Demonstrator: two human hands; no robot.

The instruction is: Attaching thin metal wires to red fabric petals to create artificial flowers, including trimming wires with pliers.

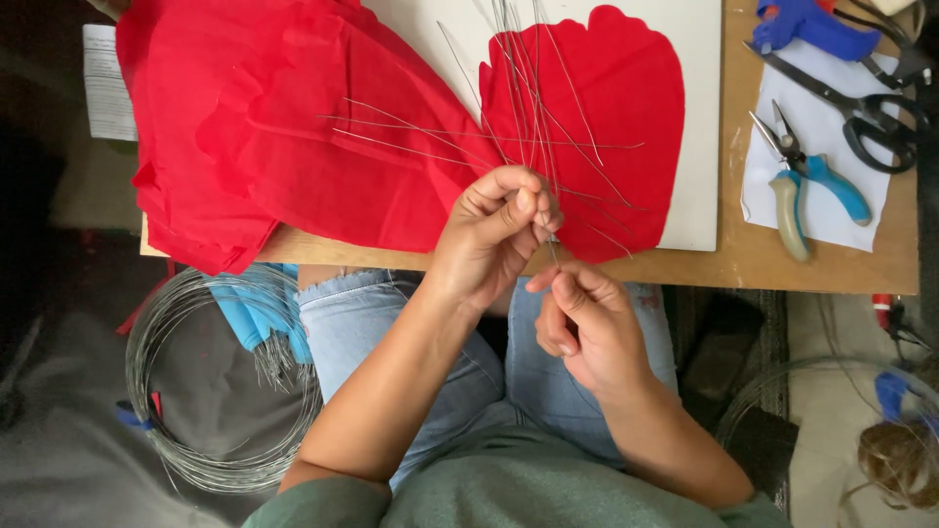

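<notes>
Wires fan up from clenched left hand; right hand pinches one below.

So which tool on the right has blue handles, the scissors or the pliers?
The pliers. Their handles are blue and pale, lying on the white paper nearest the hands. The scissors above them have black handles.

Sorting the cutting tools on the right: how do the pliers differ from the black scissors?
The pliers have blue and pale grips and short pointed jaws; the scissors have black loop handles and long blades. The pliers lie nearer the table's front edge, the scissors farther back. Both rest on white paper, slightly open.
</notes>
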